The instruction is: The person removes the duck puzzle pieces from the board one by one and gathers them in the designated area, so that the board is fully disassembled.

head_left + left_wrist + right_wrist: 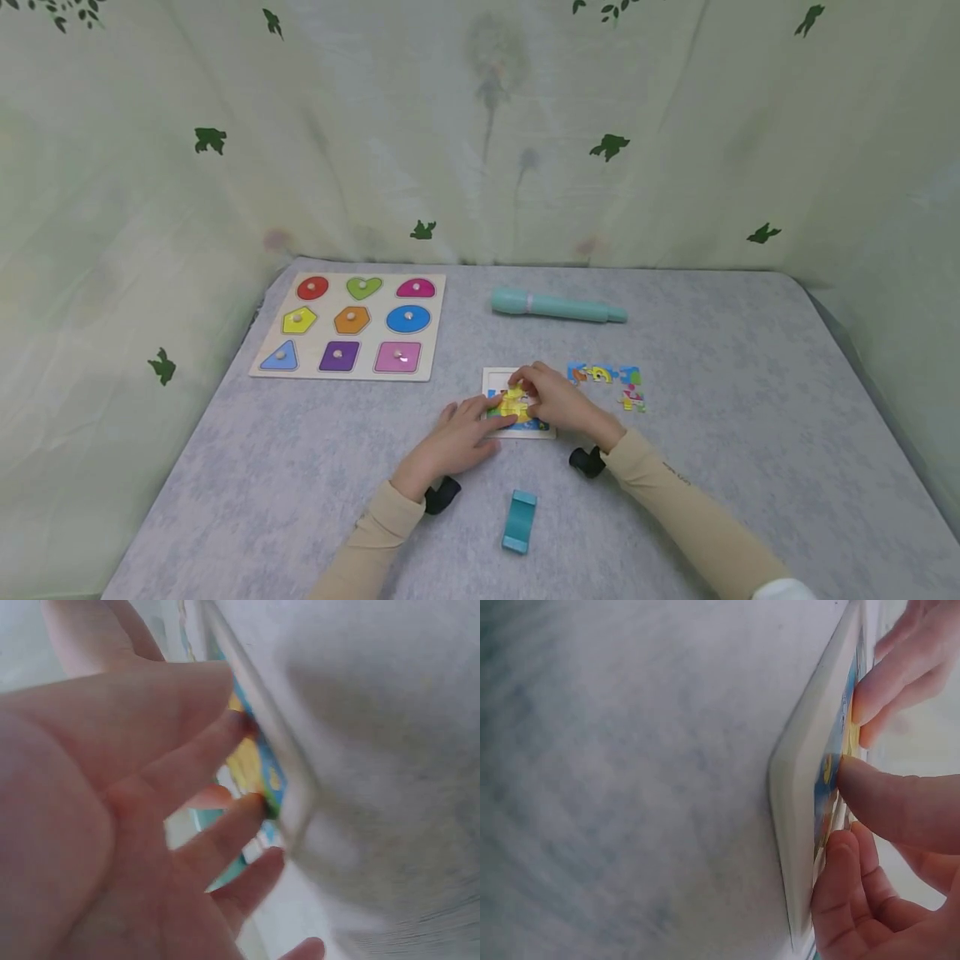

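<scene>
On the bench, the shape board is lying at the back left, the tube beyond my hands. My left hand is resting on the puzzle, fingers spread; my right hand is touching it, fingers bent, though I cannot tell whether they are gripping anything. The puzzle is lying flat, loose pieces sitting to its right, the stand nearer me.

Beige sleeves, black wrist-worn devices; right sleeve bears dark marking, perhaps lettering.
</scene>
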Demonstrator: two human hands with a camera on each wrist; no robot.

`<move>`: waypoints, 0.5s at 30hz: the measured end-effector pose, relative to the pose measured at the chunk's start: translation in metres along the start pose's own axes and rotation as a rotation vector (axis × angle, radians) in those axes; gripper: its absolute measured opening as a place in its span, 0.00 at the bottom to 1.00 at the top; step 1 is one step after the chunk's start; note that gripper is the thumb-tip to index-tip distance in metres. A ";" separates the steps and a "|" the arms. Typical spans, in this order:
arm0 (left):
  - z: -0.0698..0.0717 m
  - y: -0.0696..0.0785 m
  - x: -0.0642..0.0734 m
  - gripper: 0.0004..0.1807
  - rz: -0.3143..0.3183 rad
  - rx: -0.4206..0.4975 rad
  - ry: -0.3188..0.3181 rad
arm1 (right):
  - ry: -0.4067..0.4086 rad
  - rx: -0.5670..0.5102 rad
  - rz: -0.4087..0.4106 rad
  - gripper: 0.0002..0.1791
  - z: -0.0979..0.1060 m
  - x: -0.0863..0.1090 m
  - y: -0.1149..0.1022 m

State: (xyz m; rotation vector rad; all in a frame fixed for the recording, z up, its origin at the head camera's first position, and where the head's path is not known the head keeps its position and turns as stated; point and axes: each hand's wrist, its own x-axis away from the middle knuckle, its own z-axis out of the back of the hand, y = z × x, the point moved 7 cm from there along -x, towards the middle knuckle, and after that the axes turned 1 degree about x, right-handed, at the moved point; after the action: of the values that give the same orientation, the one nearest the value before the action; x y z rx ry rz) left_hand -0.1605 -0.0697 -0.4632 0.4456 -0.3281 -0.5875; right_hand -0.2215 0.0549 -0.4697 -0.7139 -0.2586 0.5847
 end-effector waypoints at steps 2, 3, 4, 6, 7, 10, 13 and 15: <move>0.001 0.003 -0.002 0.22 0.003 -0.031 -0.017 | -0.003 -0.002 0.009 0.21 0.000 -0.001 0.000; 0.002 0.005 -0.003 0.22 0.006 -0.049 -0.025 | -0.007 -0.001 0.011 0.21 0.000 -0.001 -0.001; 0.002 0.007 -0.004 0.22 0.010 -0.068 -0.035 | -0.010 0.000 0.014 0.21 0.000 -0.001 -0.001; 0.004 0.010 -0.005 0.22 0.017 -0.100 -0.050 | -0.019 0.000 0.013 0.21 -0.001 -0.003 -0.001; 0.004 0.012 -0.006 0.22 0.020 -0.116 -0.056 | -0.024 0.000 0.014 0.20 -0.001 -0.003 -0.001; 0.005 0.015 -0.006 0.22 0.029 -0.144 -0.073 | -0.035 -0.024 0.007 0.19 -0.001 -0.005 0.001; 0.006 0.017 -0.006 0.23 0.034 -0.156 -0.083 | -0.046 -0.045 -0.002 0.18 -0.001 -0.006 0.005; 0.006 0.017 -0.006 0.23 0.033 -0.160 -0.083 | -0.047 -0.062 -0.005 0.17 -0.001 -0.007 0.006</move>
State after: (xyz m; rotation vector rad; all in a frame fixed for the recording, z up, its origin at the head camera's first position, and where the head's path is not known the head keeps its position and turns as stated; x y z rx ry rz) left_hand -0.1597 -0.0551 -0.4511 0.2620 -0.3645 -0.5960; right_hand -0.2289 0.0542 -0.4746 -0.7593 -0.3233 0.5917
